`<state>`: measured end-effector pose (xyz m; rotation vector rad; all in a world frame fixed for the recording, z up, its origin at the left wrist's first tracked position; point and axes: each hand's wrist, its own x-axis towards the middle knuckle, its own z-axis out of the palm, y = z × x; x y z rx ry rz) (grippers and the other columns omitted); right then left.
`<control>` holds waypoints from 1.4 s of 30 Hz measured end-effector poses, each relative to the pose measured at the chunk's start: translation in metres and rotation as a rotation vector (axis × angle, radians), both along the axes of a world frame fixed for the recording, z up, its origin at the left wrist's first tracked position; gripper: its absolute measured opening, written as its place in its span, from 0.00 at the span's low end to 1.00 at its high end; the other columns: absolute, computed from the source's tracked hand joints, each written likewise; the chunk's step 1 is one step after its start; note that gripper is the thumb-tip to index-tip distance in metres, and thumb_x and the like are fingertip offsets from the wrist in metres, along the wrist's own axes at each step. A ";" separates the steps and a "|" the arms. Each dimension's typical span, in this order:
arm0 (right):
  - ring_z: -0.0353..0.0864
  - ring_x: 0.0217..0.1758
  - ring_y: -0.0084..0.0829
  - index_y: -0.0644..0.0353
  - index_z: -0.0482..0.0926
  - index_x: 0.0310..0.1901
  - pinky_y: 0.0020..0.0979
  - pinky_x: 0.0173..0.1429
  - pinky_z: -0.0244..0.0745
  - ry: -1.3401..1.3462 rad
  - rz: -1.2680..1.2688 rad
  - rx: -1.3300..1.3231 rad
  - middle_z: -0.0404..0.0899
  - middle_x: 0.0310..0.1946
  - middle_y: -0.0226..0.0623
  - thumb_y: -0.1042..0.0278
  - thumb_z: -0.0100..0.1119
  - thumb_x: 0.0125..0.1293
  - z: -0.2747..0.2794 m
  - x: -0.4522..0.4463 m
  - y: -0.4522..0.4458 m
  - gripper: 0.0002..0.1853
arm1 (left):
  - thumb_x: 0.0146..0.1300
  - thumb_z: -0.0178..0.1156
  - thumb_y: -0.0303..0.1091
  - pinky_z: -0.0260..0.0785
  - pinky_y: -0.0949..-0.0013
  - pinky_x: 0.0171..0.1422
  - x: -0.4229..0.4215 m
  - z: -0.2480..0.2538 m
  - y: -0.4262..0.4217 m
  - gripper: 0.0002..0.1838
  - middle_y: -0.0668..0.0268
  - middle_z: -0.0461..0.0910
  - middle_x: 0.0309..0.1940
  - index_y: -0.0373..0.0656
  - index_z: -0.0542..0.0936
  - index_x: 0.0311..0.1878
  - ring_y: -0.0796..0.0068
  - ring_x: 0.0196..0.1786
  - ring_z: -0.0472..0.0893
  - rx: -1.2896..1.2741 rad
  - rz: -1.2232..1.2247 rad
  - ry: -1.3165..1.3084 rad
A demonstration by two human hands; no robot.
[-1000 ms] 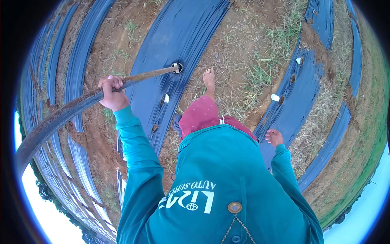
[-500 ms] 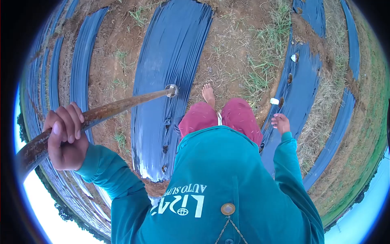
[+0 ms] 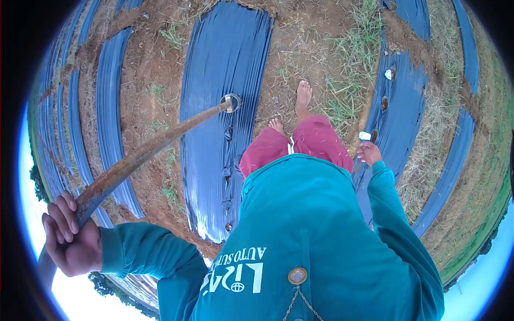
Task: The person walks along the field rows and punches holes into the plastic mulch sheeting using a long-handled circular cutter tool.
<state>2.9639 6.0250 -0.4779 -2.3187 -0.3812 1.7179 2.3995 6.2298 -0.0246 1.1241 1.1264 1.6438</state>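
Observation:
My left hand [image 3: 72, 235] is closed around a long, worn wooden pole [image 3: 134, 160]. The pole slants away to a metal ring-shaped end [image 3: 231, 102], which is at the black plastic sheet [image 3: 219, 59] covering a soil bed. Several dark holes line this sheet below the ring. Loosely curled, my right hand [image 3: 369, 154] hangs beside my right thigh, with nothing visible in its fingers. Just beyond it in the view, a small white object [image 3: 365, 136] lies by a hole in the right plastic-covered bed [image 3: 399, 128]; its kind is unclear.
Another white object [image 3: 390, 74] sits at a hole farther along the right bed. Bare soil and grass tufts [image 3: 350, 101] run between the beds. My bare right foot [image 3: 303, 96] is ahead of my left foot [image 3: 276, 125]. More plastic-covered rows [image 3: 112, 107] stretch left.
My right foot has come forward into view. My left hand has moved down and left in the view with the pole, and the ring has shifted up slightly. My right hand has risen slightly.

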 end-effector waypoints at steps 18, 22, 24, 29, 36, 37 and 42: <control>0.75 0.26 0.23 0.59 0.72 0.40 0.25 0.26 0.68 -0.058 0.011 0.070 0.76 0.28 0.33 0.65 0.48 0.63 0.035 0.045 0.060 0.09 | 0.53 0.47 0.29 0.56 0.68 0.35 0.092 -0.116 0.125 0.14 0.69 0.56 0.11 0.47 0.58 0.15 0.76 0.18 0.58 -0.014 -0.120 0.113; 0.76 0.26 0.26 0.61 0.72 0.42 0.27 0.25 0.69 -0.042 -0.015 -0.038 0.77 0.29 0.34 0.68 0.45 0.60 0.016 0.046 0.056 0.11 | 0.52 0.46 0.28 0.54 0.67 0.39 0.090 -0.036 0.144 0.14 0.70 0.54 0.11 0.51 0.55 0.15 0.78 0.18 0.58 0.020 -0.181 0.085; 0.76 0.26 0.26 0.61 0.72 0.42 0.27 0.26 0.69 -0.017 -0.028 -0.057 0.77 0.30 0.35 0.69 0.45 0.59 0.014 0.037 0.065 0.12 | 0.52 0.44 0.27 0.54 0.67 0.39 0.075 -0.009 0.153 0.15 0.69 0.54 0.11 0.52 0.55 0.14 0.78 0.18 0.58 0.061 -0.227 0.080; 0.76 0.27 0.25 0.60 0.72 0.42 0.27 0.26 0.69 -0.018 -0.013 0.020 0.78 0.30 0.34 0.68 0.44 0.60 0.007 0.042 0.104 0.11 | 0.52 0.42 0.23 0.55 0.64 0.41 0.064 0.030 0.173 0.16 0.66 0.54 0.12 0.52 0.54 0.14 0.77 0.20 0.59 0.049 -0.083 0.040; 0.74 0.24 0.25 0.62 0.72 0.42 0.26 0.25 0.67 -0.032 -0.091 0.072 0.77 0.28 0.34 0.69 0.46 0.62 0.034 0.060 0.139 0.10 | 0.53 0.46 0.27 0.60 0.64 0.38 0.099 -0.083 0.236 0.14 0.67 0.57 0.13 0.47 0.58 0.15 0.74 0.20 0.61 0.039 0.192 0.024; 0.74 0.24 0.24 0.61 0.72 0.42 0.26 0.24 0.67 -0.031 -0.103 0.069 0.77 0.28 0.34 0.69 0.46 0.62 0.038 0.065 0.135 0.10 | 0.53 0.49 0.26 0.61 0.66 0.32 0.107 -0.127 0.249 0.13 0.68 0.58 0.13 0.46 0.59 0.16 0.74 0.19 0.62 0.041 0.199 -0.030; 0.74 0.25 0.24 0.60 0.73 0.40 0.26 0.25 0.67 -0.084 -0.103 0.018 0.77 0.29 0.34 0.69 0.44 0.62 0.066 0.085 0.120 0.09 | 0.49 0.53 0.19 0.61 0.68 0.26 0.118 -0.244 0.295 0.12 0.67 0.62 0.14 0.41 0.62 0.16 0.74 0.17 0.63 0.005 0.420 -0.105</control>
